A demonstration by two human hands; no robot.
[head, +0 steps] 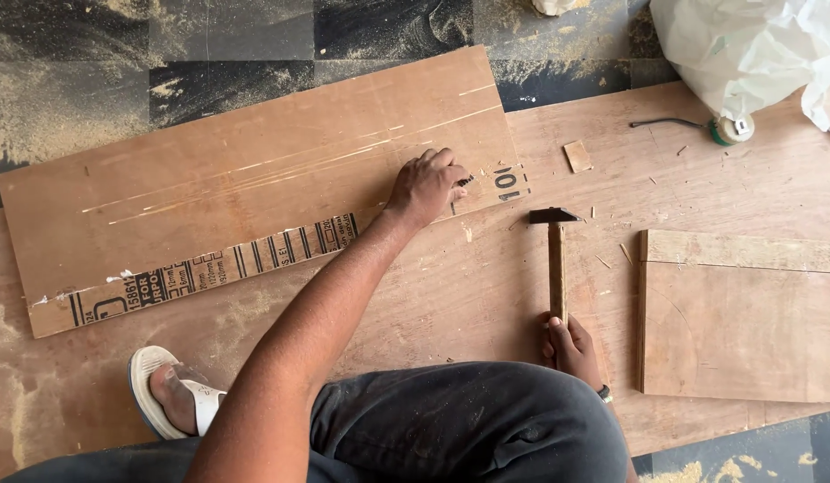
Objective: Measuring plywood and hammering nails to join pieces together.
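Left hand pinches a small dark nail on a plywood board; right hand grips a hammer.

The left hand (428, 186) rests near the right end of the long plywood board (254, 170), fingertips closed on the nail (466, 181). The right hand (571, 344) is clenched around the wooden handle of the hammer (556, 259), whose head lies on the large plywood sheet (486, 295) just beside the board's lower right corner. A smaller panel (745, 322) lies by the sheet's right edge.
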